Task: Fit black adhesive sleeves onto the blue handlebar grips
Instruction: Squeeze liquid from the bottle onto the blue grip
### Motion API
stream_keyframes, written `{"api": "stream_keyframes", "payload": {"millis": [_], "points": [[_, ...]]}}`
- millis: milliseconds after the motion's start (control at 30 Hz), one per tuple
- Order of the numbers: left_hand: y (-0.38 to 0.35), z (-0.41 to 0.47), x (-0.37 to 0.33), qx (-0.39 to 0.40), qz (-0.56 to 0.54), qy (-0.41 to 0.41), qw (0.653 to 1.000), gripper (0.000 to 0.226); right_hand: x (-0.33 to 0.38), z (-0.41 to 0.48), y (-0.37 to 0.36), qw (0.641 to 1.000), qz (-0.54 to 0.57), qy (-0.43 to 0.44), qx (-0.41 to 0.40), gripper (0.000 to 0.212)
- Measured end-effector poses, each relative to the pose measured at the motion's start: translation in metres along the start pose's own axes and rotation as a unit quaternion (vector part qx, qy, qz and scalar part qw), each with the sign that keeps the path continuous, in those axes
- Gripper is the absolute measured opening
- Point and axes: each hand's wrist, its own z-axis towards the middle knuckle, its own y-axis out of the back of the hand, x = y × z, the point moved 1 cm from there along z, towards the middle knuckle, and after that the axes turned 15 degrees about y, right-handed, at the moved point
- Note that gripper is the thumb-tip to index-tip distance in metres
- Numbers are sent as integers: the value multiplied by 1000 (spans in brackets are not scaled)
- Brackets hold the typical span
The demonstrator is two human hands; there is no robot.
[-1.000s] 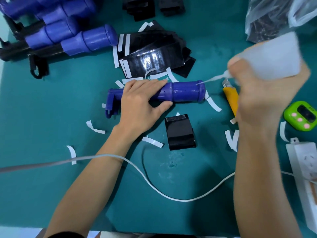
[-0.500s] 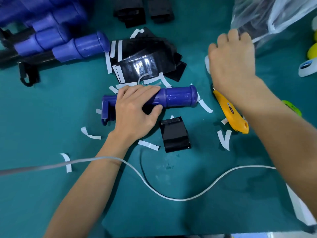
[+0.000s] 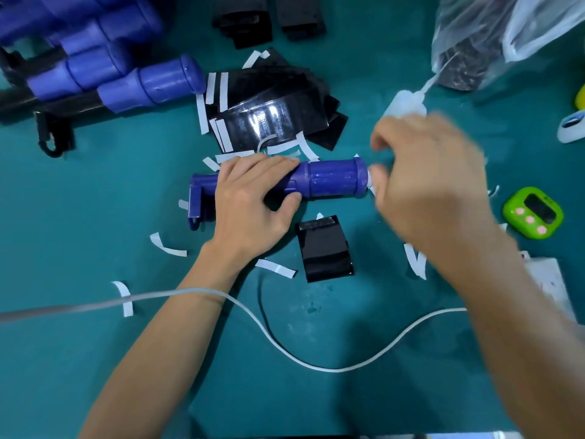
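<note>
Left grip (image 3: 250, 204) wraps smooth blue handlebar tube (image 3: 332, 180) | right grip (image 3: 427, 185) blurred, cannot tell closure | glossy black sleeve (image 3: 324, 248) flat

Left of my grip (image 3: 332, 179) the counter (image 3: 79, 191) is wide open, just a few paper strips (image 3: 167, 247). Behind it the pile of black sleeves (image 3: 272, 115) crowds in, the bottle (image 3: 403, 103) and timer (image 3: 533, 213) box the right side, and the white cable (image 3: 285, 353) loops across the near side.
</note>
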Motion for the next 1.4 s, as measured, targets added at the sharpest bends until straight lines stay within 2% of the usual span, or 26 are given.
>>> {"api": "stream_keyframes", "payload": {"millis": [33,100,167,233,400,533,567,600,667,700,733,833,933,1067,1133,1233,1400], "points": [[0,0,-1,-8,-1,-2,1000,41,22,-17,-1,998,37,-54,-11,20],[-1,0,-3,-16,-6,-7,1000,41,64,-46,-19,993,50,-95,41,43],[-2,0,-4,-4,-11,-10,1000,40,95,-63,-44,988,-1,-86,130,50],[-2,-1,-3,-1,-8,-14,1000,37,105,-71,-57,982,-20,-86,165,46],[-2,-2,-2,-7,-11,-24,1000,35,81,-83,-36,975,69,-178,112,22],[-4,-3,-1,-8,-32,-29,999,32,44,-94,4,953,228,-192,-48,7],[-4,-3,0,-5,-34,-31,999,31,35,-96,11,936,290,-186,-74,4],[-4,-3,0,-4,-35,-34,999,30,27,-96,14,904,371,-190,-100,5],[-3,-4,0,-3,-34,-37,999,28,17,-91,10,803,539,-207,-149,16],[-3,-4,0,-5,-35,-39,999,27,14,-88,2,762,586,-216,-169,18],[-3,-4,0,-6,-39,-41,998,26,14,-84,-9,738,609,-229,-182,20],[-2,-4,-1,-11,-57,-47,997,21,24,-74,-40,682,658,-265,-177,32],[-1,-5,-4,-22,-70,-56,996,9,32,-71,-61,626,703,-298,-162,29],[1,-8,-10,3,-88,-56,995,3,35,-69,-70,594,735,-288,-150,29],[3,-8,-12,14,-99,-49,994,3,37,-70,-72,562,753,-309,-145,28],[7,-8,-18,22,-131,-20,991,6,39,-70,-73,510,790,-314,-132,14],[20,-5,-30,90,-188,35,978,20,43,-70,-78,444,840,-303,-78,23]]}}
